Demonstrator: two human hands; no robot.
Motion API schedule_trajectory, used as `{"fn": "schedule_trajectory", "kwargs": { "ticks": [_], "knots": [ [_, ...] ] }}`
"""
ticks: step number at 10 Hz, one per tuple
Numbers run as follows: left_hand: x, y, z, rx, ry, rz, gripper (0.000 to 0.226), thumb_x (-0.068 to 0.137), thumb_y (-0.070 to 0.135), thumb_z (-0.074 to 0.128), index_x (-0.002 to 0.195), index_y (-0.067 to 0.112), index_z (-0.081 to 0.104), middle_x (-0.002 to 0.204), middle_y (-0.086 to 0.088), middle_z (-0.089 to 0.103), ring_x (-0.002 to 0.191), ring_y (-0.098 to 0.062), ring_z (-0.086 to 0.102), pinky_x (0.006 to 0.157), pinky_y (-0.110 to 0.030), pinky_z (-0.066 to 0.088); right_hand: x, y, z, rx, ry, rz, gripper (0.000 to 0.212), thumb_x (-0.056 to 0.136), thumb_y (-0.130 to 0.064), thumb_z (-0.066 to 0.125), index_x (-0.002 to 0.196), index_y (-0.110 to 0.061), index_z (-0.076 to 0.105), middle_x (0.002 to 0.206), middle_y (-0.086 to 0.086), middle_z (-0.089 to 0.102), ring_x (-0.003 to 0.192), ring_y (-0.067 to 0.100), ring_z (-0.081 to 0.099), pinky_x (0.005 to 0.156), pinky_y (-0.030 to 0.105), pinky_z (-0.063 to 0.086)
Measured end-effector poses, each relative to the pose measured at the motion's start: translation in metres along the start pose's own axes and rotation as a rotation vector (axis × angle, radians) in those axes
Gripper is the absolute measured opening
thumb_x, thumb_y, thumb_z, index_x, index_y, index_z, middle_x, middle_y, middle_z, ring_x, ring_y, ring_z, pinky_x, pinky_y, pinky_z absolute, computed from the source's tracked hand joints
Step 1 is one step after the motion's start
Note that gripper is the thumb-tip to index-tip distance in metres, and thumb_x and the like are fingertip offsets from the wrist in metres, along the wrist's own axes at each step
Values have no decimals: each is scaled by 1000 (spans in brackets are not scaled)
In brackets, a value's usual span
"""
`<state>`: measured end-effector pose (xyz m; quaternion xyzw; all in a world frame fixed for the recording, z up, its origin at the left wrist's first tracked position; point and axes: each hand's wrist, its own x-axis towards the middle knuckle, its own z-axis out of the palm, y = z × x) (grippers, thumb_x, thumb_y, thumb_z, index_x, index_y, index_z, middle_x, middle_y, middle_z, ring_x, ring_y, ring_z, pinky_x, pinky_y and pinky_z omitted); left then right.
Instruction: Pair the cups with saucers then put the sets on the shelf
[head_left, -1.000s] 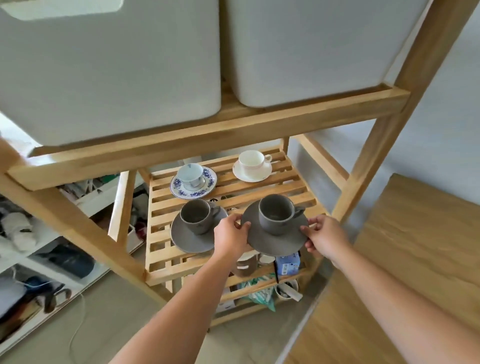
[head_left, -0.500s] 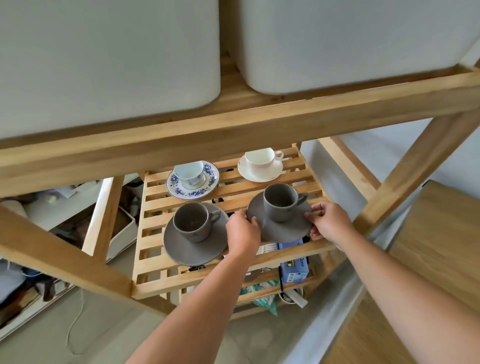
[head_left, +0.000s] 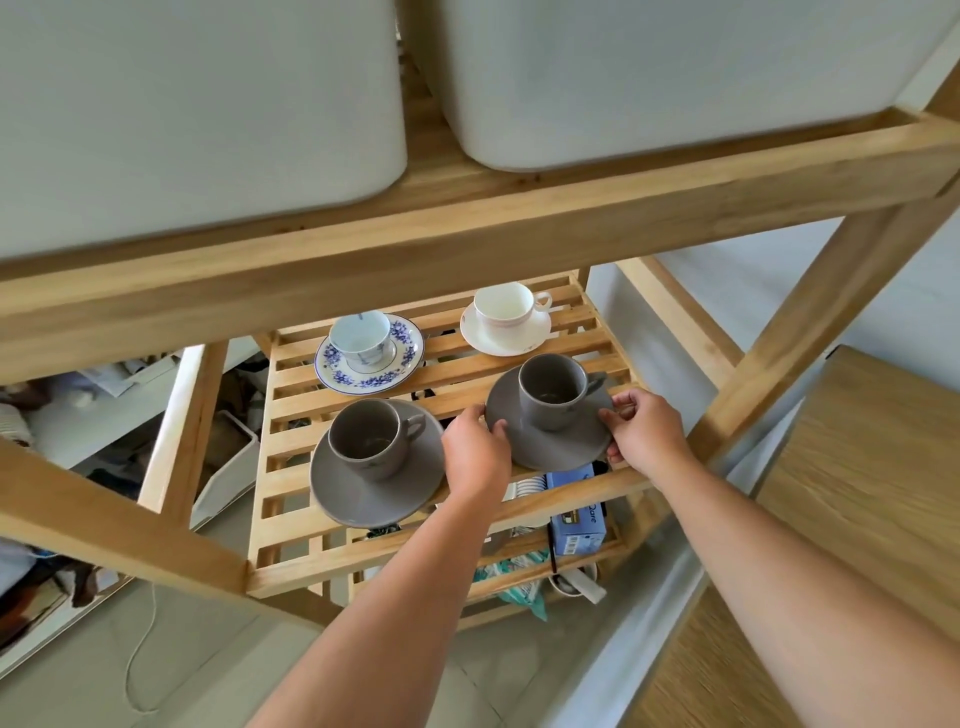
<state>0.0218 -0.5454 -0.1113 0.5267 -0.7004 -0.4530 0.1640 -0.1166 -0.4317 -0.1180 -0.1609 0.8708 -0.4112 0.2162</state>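
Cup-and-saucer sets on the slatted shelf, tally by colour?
Grey ceramic cup-and-saucer sets: 2
Blue floral white cup-and-saucer set: 1
Plain white cup-and-saucer set: 1
Total: 4

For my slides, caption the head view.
Both hands set a grey cup and saucer on the slatted shelf beside three other sets.

Slatted wooden shelf (head_left: 291, 564) with four cup-and-saucer sets (head_left: 376, 462)

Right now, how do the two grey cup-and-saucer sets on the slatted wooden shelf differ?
The right grey ceramic set is gripped at its saucer rim by the left hand and right hand; the left grey ceramic set lies untouched. The right set sits farther back. Both cups stand upright.
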Motion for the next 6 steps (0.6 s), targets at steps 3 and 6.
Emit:
{"fn": "schedule_trajectory", "kwargs": {
  "ticks": [3,6],
  "knots": [
    [-6,1,-8,38,-64,37,40,92,20,56,131,14,51,127,-10,60,107,-27,61,84,-33,48,-9,-8,-4,-46,-4,39,14,91,-17,55,104,-14,55,94,12,67,66,25,67,65,36,60],
    [-47,1,-28,108,-142,154,39,89,21,56,127,16,51,109,-11,68,94,-28,65,81,-41,55,-62,-19,-29,-129,28,-84,25,89,-24,55,114,-18,58,104,4,67,91,24,66,85,43,55]
  ]
}}
